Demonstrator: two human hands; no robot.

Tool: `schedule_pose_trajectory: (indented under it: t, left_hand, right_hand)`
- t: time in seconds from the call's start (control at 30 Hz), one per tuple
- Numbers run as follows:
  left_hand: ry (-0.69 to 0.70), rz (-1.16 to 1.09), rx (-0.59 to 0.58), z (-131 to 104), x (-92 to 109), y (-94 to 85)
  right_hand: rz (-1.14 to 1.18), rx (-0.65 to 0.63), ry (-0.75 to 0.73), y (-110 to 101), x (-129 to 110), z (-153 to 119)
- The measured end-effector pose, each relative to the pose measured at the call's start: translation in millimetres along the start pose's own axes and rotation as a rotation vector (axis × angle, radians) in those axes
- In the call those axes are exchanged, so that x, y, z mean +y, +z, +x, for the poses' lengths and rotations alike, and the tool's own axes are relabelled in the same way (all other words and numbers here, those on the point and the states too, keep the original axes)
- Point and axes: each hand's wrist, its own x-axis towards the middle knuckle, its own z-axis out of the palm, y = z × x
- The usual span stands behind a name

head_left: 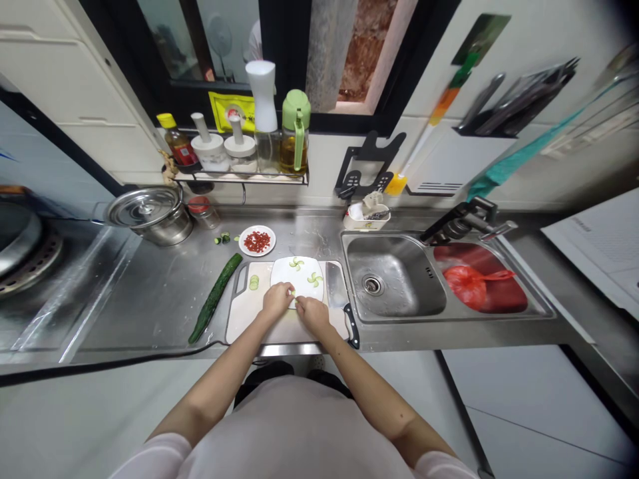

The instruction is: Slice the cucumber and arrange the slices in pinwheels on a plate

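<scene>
apparently, the step in hand is arranging cucumber pieces on the white plate (282, 271), which rests on the cutting board (244, 322) and bears two green pinwheels (315, 279). the left hand (277, 301) and right hand (312, 315) meet at the plate's near edge, forearms angled inward, fingers curled and nearly closed; something pale green shows between them, but it is too small to tell whether either hand has hold of it. the next move seems to call for light, low fingertips. cucumber slices (254, 283) lie just left of the plate, the long cucumber (215, 298) farther left, the knife (353, 326) to the plate's right.
</scene>
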Motion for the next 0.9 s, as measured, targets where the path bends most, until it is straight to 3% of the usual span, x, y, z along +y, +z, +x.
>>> schedule_pose_trajectory:
  t: [0.9]
  left_hand:
    - [-0.023, 0.028, -0.02, -0.5, 1.4, 4.4]
  right_hand:
    - [0.045, -0.017, 0.041, -7.9, 2.2, -3.1]
